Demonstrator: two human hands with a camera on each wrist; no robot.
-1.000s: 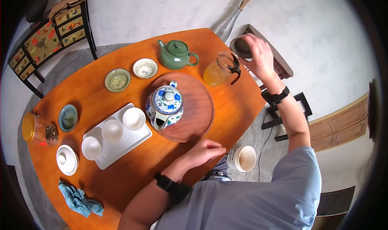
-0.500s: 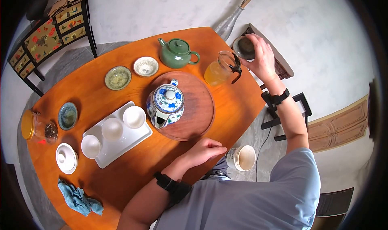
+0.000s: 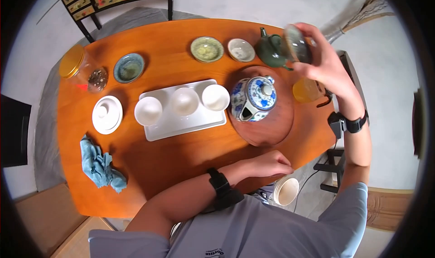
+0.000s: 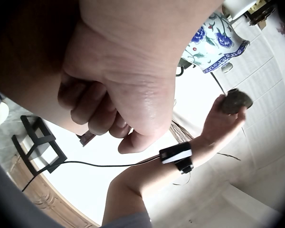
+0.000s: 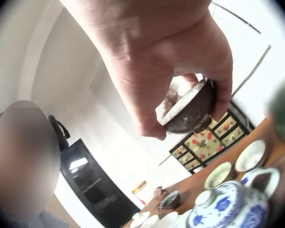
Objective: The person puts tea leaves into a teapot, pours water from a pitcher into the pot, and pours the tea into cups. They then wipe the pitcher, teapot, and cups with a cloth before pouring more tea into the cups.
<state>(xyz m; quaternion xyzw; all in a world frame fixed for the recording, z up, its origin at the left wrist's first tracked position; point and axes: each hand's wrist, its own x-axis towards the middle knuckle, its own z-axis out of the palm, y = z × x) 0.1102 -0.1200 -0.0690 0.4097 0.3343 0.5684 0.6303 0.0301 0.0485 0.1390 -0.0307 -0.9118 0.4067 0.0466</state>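
My right hand [image 3: 328, 70] holds a small dark bowl [image 5: 194, 109] by its rim, thumb on one side and fingers on the other. The bowl is raised and tilted, and in the head view it overlaps the green teapot [image 3: 271, 49]. Below it stands a glass pitcher [image 3: 304, 91] of yellow liquid with a dark handle. Near the table's front edge, my left hand [image 3: 271, 163] holds nothing, its fingers loosely curled. Between the hands, a blue-and-white floral teapot [image 3: 256, 99] sits on a round wooden tray [image 3: 283, 117].
A white tray [image 3: 174, 132] bears three white cups. Behind it are a yellow-green bowl [image 3: 207, 49], a pale bowl [image 3: 241, 50] and a blue-green bowl [image 3: 129, 68]. A gold-lidded jar [image 3: 74, 65], a white lid [image 3: 108, 115] and a blue cloth [image 3: 100, 165] lie left. A bucket [image 3: 286, 191] stands below the edge.
The right hand has carried the dark bowl from beyond the pitcher leftward, towards the green teapot. The head view has turned, shifting the table. The left hand stays near the front edge.
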